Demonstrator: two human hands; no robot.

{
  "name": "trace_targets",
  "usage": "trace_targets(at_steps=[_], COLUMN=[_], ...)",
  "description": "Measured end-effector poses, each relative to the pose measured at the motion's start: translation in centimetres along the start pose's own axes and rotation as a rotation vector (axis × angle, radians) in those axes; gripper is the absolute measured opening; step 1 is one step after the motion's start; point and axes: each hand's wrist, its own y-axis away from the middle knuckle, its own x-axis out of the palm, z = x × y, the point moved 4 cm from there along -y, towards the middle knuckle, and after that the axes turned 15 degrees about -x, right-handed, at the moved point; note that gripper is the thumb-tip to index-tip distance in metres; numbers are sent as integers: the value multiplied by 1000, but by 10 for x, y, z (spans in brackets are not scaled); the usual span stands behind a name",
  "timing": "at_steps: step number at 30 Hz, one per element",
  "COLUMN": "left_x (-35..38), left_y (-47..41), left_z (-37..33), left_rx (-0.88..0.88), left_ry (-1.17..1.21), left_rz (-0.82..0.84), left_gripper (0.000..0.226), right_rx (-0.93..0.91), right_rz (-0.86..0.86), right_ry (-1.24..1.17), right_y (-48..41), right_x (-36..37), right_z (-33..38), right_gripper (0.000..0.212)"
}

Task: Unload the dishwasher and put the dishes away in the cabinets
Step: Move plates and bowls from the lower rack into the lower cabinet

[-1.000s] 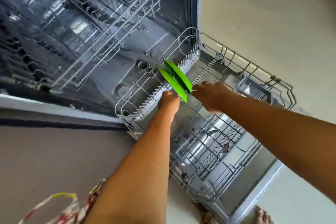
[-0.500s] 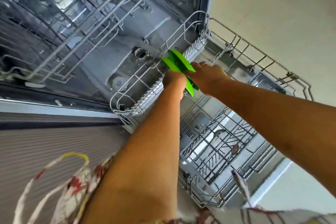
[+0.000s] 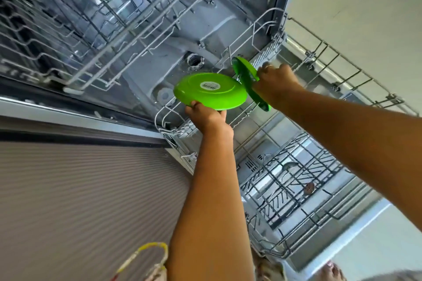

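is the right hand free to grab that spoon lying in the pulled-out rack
Probably not yet: the right hand grips a green plate, and the left hand holds the other plate. The spoon lies uncovered, so nothing else seems to block it.

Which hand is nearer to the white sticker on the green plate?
Left. The left hand grips the rim of the stickered plate, just below the sticker; the right hand holds the other plate, farther off to the sticker's right.

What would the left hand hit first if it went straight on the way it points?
The left hand, gripping a green plate, would probably meet the tub floor near the round filter; depth is unclear.
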Motion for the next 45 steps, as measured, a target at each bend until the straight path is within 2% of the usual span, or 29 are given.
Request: trace_targets(at_steps=[3,6,9,12,15,18,21,23,25,26,29,30,34,36,38,40,42,43,45], left_x=[-11,-29,-45,-63,-88,-114,-139,-151,-167,-179,-213,-224,-274,-313,-354,-401,-441,-462,-505], left_y=[13,29,41,57,74,93,123,148,164,168,191,197,208,206,205,202,205,210,226], left_z=[9,23,30,38,51,64,73,79,86,90,94,99,122,127,127,125,122,113,86], left_rx=[14,-40,-64,-37,-7,3,46,78,83,90,170,182,85,45,10,-33,-49,-55,-45], left_ry=[83,152,212,213,185,160,58,-72,-180,-201,-252,-280,-299,-356,-390,-361,-330,-320,-273], left_rz=[-68,-129,-109,-40,-2,-48,-119,-104,-67,-65,-143,-151,-118,-174,-235,-265,-267,-260,-248], left_gripper=[31,30,26,32,36,40,47,60,79,78,33,25,17,22,38,57,65,63,40], right_rx=[-19,-8,1,96,195,269,305,305,291,270,264,269,280,286,263,233,224,223,192], right_rz=[-12,-63,-105,-162,-261,-384,-490,-522,-469,-439,-375,-361,-279,-226,-178,-133,-111,-100,-57], right_ry=[-7,-163,-299,-406,-598,-882,-1211,-1400,-1451,-1450,-1447,-1463,-1454,-1434,-1404,-1402,-1421,-1436,-1450], right_y=[16,39,63,92,122,149,179,200,216,222,236,241,259,269,274,278,284,285,284], right_x=[-2,-8,-20,-25,-22,-16,-8,-7,-5,-2,12,18,38,46,56,56,52,47,31], right_z=[-1,-14,-27,-40,-40,-25,0,19,40,51,80,92,144,178,215,259,299,323,376], right_gripper=[42,47,49,29,40,45,67,77,68,62,48,42,33,32,31,31,32,32,31])
